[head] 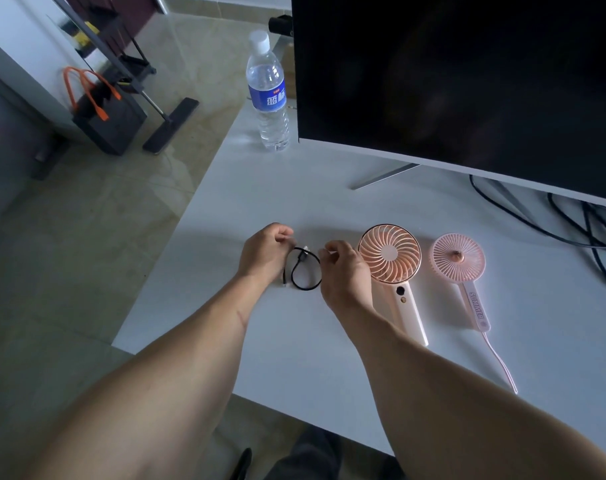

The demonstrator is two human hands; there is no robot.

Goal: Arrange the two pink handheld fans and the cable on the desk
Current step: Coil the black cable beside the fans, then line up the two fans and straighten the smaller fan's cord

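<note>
A short black cable (303, 271) lies looped on the white desk (260, 195), its plug end pointing up between my hands. My left hand (265, 252) pinches the loop's left side with curled fingers. My right hand (343, 271) holds the loop's right side. Just right of my right hand lies a pink fan (389, 252) with a thick handle, flat on the desk. Further right lies a second, paler pink fan (457, 257) with a thin handle marked SUMMER and a pink strap trailing toward the front edge.
A dark monitor (467, 81) on a metal stand fills the back right, with black cables (571, 223) running under it. A water bottle (268, 95) stands at the desk's back left. The desk's left edge drops to a tiled floor with a black bag (107, 123).
</note>
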